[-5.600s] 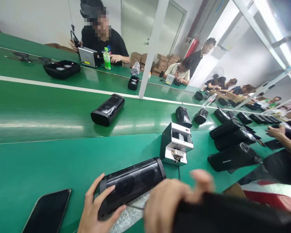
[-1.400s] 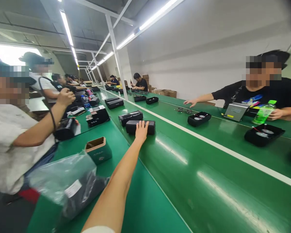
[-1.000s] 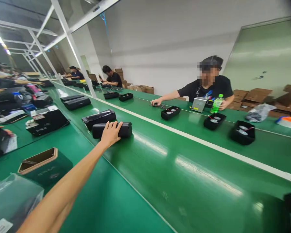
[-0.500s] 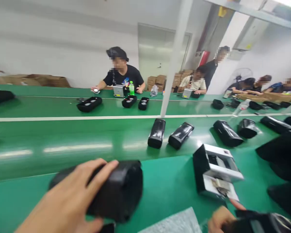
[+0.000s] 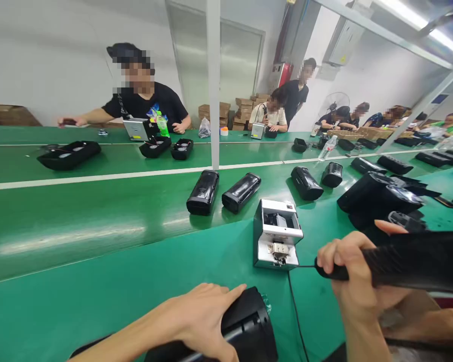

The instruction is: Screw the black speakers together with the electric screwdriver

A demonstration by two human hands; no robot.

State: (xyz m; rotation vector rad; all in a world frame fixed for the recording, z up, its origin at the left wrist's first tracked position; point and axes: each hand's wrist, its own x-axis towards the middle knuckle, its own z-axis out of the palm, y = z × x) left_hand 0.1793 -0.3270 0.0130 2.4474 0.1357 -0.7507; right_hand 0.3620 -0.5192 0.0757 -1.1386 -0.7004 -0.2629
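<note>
My left hand (image 5: 200,322) lies flat, fingers spread, on a black speaker (image 5: 245,327) at the near edge of the green table (image 5: 98,291). My right hand (image 5: 353,274) is closed around a black power screwdriver (image 5: 407,261), its tip at the small grey screw feeder (image 5: 276,234). Two more speakers (image 5: 222,191) lie on the belt beyond, with bare green surface to their left.

Both forearms are bare, with no sleeves showing. The left hand (image 5: 200,322) and right hand (image 5: 357,281) wear no gloves, rings or watch.
</note>
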